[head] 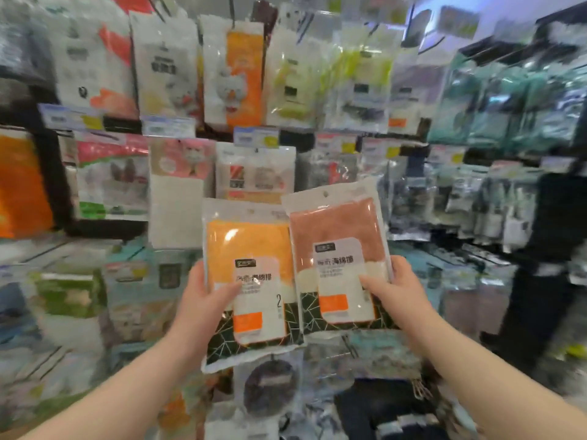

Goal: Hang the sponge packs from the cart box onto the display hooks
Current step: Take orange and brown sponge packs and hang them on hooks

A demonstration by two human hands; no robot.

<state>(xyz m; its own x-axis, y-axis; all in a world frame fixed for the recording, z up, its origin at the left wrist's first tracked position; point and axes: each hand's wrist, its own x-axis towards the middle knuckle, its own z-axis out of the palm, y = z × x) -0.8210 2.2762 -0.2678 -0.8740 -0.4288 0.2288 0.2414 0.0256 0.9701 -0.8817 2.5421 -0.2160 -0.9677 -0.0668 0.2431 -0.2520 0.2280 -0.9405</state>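
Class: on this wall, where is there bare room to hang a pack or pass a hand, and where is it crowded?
Bare: the dark strip between the orange cloth and the pink-topped pack, at left. Crowded: the top row and the rows behind the yellow pack and brown pack, hung edge to edge.

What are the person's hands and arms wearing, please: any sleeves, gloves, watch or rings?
Nothing that shows. The left hand and right hand have no gloves, and I can make out no rings on the visible fingers, though the picture is somewhat blurred. Both arms are uncovered down to the frame's lower edge: no sleeve, watch or bracelet is in view.
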